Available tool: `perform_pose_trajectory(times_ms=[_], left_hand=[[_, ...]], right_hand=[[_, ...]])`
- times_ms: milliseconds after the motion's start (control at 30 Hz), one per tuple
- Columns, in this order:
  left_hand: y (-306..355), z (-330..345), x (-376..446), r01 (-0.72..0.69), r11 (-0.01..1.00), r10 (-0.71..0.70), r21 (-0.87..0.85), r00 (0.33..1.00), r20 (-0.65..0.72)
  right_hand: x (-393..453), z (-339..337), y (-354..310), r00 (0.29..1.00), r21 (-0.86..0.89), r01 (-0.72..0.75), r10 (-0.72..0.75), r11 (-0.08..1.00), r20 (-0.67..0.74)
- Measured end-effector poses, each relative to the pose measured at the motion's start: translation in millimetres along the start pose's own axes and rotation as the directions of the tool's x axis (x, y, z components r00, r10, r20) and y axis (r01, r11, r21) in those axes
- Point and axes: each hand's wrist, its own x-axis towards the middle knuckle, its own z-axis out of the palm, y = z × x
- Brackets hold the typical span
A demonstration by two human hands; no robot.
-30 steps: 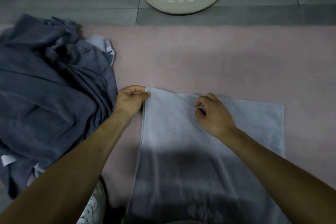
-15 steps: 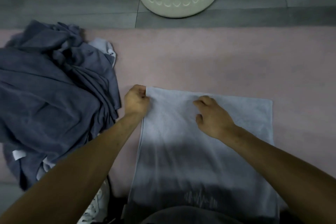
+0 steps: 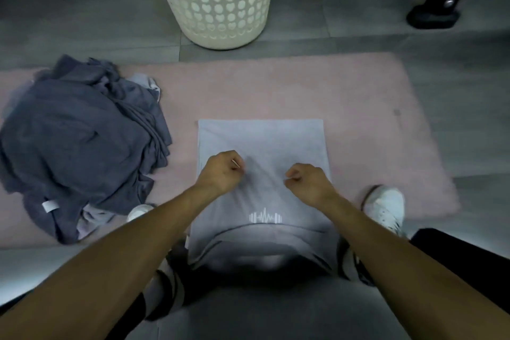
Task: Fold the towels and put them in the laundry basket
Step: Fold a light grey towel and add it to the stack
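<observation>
A light grey towel (image 3: 260, 138) lies flat on the pink rug (image 3: 358, 119), its far edge straight. Its near end, with a white waveform mark, runs under my body. My left hand (image 3: 220, 171) and my right hand (image 3: 307, 181) sit on the towel's middle with fingers curled, pinching the cloth. Creases run across the towel between them. The white laundry basket (image 3: 220, 3) with heart-shaped holes stands on the grey floor beyond the rug, straight ahead. A heap of dark blue-grey towels (image 3: 80, 141) lies on the rug to the left.
My white shoes (image 3: 386, 207) stand at the rug's near edge on either side of the towel. Another person's dark shoe and leg (image 3: 433, 14) are on the grey tiled floor at the far right.
My hands left the towel's far edge and drew back to its middle. The camera rose and pulled back, so the whole rug and more of the basket show.
</observation>
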Motion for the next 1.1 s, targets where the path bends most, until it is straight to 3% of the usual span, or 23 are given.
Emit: perform_pose_trajectory(times_ms=[100,233,400,600,733,800,867,967,1000,1100], left_hand=[[0.2,31.5,-43.7,-0.053,0.997,0.054,-0.063,0.999,0.007],[-9.0,81.7,-93.3,-0.09,0.985,0.094,-0.145,0.995,0.02],[-22.8,127.3,-127.4,-0.033,0.983,0.035,-0.178,0.999,0.012],[-36.0,138.7,-148.9,-0.02,0.997,0.026,-0.074,0.997,0.075],[-25.5,145.3,-149.2,-0.051,0.998,0.053,-0.03,0.995,0.08],[-12.8,149.8,-141.3,-0.159,0.987,0.157,0.022,0.984,0.079],[-1.1,157.9,-127.8,-0.294,0.952,0.289,0.08,0.955,0.072],[14.7,177.2,-107.2,-0.345,0.932,0.334,0.112,0.937,0.104],[19.0,185.3,-102.3,-0.33,0.936,0.311,0.125,0.939,0.147],[29.1,205.4,-95.5,-0.28,0.951,0.227,0.134,0.922,0.315]], right_hand=[[-51.4,10.5,31.8,0.985,0.121,-0.134,0.145,0.984,-0.089],[-103.4,34.9,76.4,0.962,0.112,-0.243,0.254,0.963,-0.099],[-141.7,65.8,110.7,0.98,0.006,-0.17,0.169,0.985,-0.101],[-137.4,80.8,124.7,0.99,-0.191,-0.142,0.139,0.971,-0.029],[-133.9,75.8,138.7,0.964,0.0,-0.233,0.231,0.972,-0.131],[-134.6,74.9,145.5,0.933,0.154,-0.296,0.32,0.943,-0.166],[-134.2,76.0,147.6,0.888,0.4,-0.39,0.454,0.829,-0.075],[-134.2,80.7,146.0,0.821,0.77,-0.428,0.559,0.474,0.113],[-134.3,80.8,145.7,0.814,0.84,-0.398,0.564,0.369,0.138],[-136.7,73.7,140.9,0.812,0.913,-0.344,0.558,0.221,0.171]])
